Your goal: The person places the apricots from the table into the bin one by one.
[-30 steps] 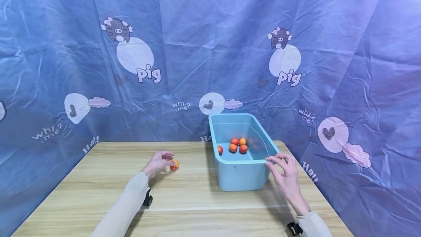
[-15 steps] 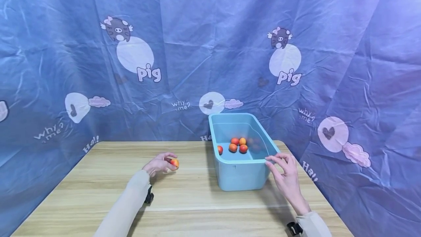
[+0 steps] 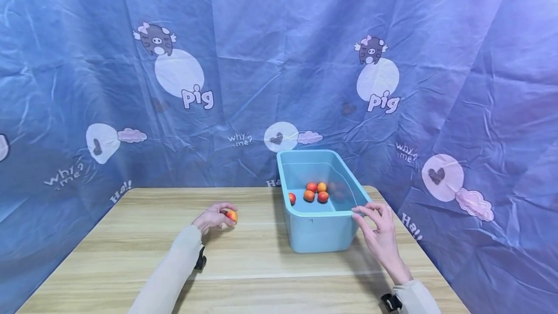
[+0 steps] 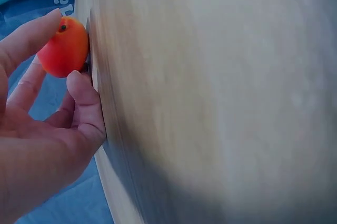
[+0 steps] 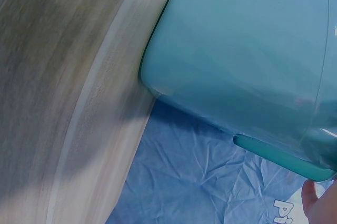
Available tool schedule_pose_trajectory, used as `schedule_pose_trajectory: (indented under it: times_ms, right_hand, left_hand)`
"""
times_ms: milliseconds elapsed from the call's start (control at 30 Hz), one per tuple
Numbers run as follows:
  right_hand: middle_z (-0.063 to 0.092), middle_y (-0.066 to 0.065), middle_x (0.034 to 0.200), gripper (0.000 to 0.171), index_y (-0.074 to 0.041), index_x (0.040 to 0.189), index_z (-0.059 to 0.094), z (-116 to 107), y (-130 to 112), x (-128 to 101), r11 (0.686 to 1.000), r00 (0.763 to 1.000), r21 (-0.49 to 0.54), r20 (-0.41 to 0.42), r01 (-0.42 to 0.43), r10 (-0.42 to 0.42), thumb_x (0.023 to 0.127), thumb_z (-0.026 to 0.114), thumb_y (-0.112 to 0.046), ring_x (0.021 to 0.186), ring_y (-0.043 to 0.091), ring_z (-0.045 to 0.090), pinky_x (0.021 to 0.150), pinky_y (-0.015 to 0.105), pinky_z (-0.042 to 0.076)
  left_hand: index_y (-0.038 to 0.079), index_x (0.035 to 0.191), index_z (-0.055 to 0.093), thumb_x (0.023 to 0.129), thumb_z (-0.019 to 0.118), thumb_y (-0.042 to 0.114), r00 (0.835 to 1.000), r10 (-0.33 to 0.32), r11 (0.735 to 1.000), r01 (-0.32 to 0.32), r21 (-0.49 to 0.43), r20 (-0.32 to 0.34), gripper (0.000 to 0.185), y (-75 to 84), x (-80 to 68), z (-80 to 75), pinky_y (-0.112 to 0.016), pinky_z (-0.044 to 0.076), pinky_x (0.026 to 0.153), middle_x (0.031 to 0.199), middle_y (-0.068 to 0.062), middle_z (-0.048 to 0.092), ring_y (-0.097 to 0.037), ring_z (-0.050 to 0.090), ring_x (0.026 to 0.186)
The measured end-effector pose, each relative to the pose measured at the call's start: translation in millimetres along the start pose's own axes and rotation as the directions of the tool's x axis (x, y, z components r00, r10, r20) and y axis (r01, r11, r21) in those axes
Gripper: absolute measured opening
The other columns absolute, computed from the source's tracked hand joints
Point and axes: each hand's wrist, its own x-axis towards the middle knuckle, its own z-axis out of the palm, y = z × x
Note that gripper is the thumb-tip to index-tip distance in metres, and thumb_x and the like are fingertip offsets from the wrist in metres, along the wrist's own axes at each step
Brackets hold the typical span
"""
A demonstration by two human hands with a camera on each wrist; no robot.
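Observation:
On the left half of the table, my left hand (image 3: 212, 218) pinches a small round fruit (image 3: 233, 217), red blending into orange. Up close in the left wrist view, the fruit (image 4: 66, 50) shows a dark stem spot on top, with fingers around it near the table surface. To the right stands a light blue plastic bin (image 3: 322, 234), open at the top. My right hand (image 3: 381, 236) holds the rim at its near right corner between thumb and fingers. Only some fingertips (image 5: 310, 197) of that hand show in the right wrist view, right at the rim.
Several similar red and orange fruits (image 3: 309, 196) lie on the bin's floor. The wood-grain table (image 3: 244, 260) meets a blue cloth backdrop (image 3: 244, 86) printed with pigs along its back and sides.
My left fingers have come round the fruit, and hand and fruit have shifted very slightly. The right hand and the bin stay in place.

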Motion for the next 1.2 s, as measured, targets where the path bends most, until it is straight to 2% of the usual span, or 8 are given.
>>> schedule_pose_trajectory:
  times_ms: [200,333,433,533,667,900,1067,1200]
  right_hand:
    - [0.055,0.022,0.089,0.036,0.003,0.087,0.073,-1,-3,3,1.0,1.0,0.003,0.006,-0.002,0.002,0.056,0.074,0.021,0.091,0.024,0.042,0.086,0.022,0.029]
    - [0.055,0.023,0.088,0.035,0.005,0.087,0.072,-1,-15,8,1.0,1.0,0.013,0.011,-0.004,0.004,0.056,0.074,0.023,0.09,0.027,0.042,0.086,0.023,0.03]
    - [0.054,0.024,0.088,0.035,0.006,0.086,0.072,-1,-22,12,1.0,1.0,0.022,0.012,-0.005,0.005,0.057,0.073,0.024,0.09,0.03,0.042,0.086,0.026,0.03]
    - [0.054,0.025,0.088,0.035,0.007,0.086,0.071,0,-23,13,1.0,1.0,0.027,0.012,-0.008,0.007,0.057,0.072,0.026,0.09,0.031,0.042,0.088,0.024,0.03]
    - [0.054,0.026,0.088,0.035,0.007,0.086,0.071,-1,-22,12,0.999,1.0,0.028,0.011,-0.019,0.019,0.057,0.072,0.026,0.091,0.03,0.042,0.092,0.019,0.029]
    - [0.054,0.025,0.088,0.035,0.007,0.086,0.071,0,-20,12,0.999,1.0,0.028,0.016,-0.014,0.014,0.057,0.072,0.026,0.092,0.032,0.042,0.088,0.028,0.031]
    - [0.054,0.024,0.088,0.035,0.006,0.086,0.071,-1,-20,12,1.0,1.0,0.02,0.011,-0.016,0.016,0.057,0.072,0.026,0.091,0.032,0.042,0.085,0.031,0.031]
    - [0.054,0.024,0.088,0.035,0.006,0.086,0.071,-1,-23,12,1.0,1.0,0.017,0.016,-0.013,0.013,0.057,0.073,0.025,0.09,0.029,0.043,0.083,0.031,0.031]
  left_hand:
    - [0.0,0.126,0.058,0.078,0.074,0.004,1.0,0.0,1.0,0.0,0.0,-0.024,0.05,1.8,-0.2,2.2,-0.027,0.042,0.06,0.104,-0.008,0.064,-0.016,0.055,0.081]
    - [0.002,0.122,0.06,0.083,0.074,0.011,0.998,-0.028,0.999,0.025,-0.047,-0.06,0.043,1.2,-1.4,3.4,-0.027,0.044,0.061,0.101,-0.003,0.067,-0.016,0.057,0.084]
    - [0.005,0.123,0.059,0.086,0.072,0.016,0.996,-0.046,0.996,0.04,-0.079,-0.077,0.04,3.2,-2.3,4.1,-0.028,0.046,0.065,0.102,-0.004,0.069,-0.019,0.06,0.092]
    - [0.005,0.128,0.057,0.089,0.07,0.02,0.996,-0.049,0.991,0.039,-0.125,-0.077,0.043,6.7,-0.7,4.2,-0.025,0.047,0.064,0.104,-0.005,0.071,-0.018,0.062,0.092]
    - [0.003,0.134,0.053,0.091,0.07,0.023,0.994,-0.024,0.979,0.002,-0.205,-0.108,0.05,12.0,4.5,4.8,-0.021,0.044,0.058,0.101,-0.004,0.072,-0.014,0.062,0.083]
    - [0.0,0.135,0.051,0.091,0.069,0.016,0.983,0.068,0.948,-0.117,-0.297,-0.172,0.05,24.0,10.9,7.0,-0.022,0.048,0.066,0.1,-0.001,0.07,-0.014,0.068,0.086]
    - [0.001,0.132,0.051,0.09,0.068,0.01,0.966,0.133,0.903,-0.21,-0.374,-0.221,0.046,36.1,10.7,5.8,-0.024,0.051,0.069,0.097,0.002,0.068,-0.017,0.07,0.09]
    - [0.001,0.129,0.051,0.089,0.069,0.006,0.954,0.155,0.871,-0.254,-0.421,-0.255,0.044,44.3,8.8,3.1,-0.024,0.052,0.069,0.094,0.005,0.068,-0.014,0.071,0.084]
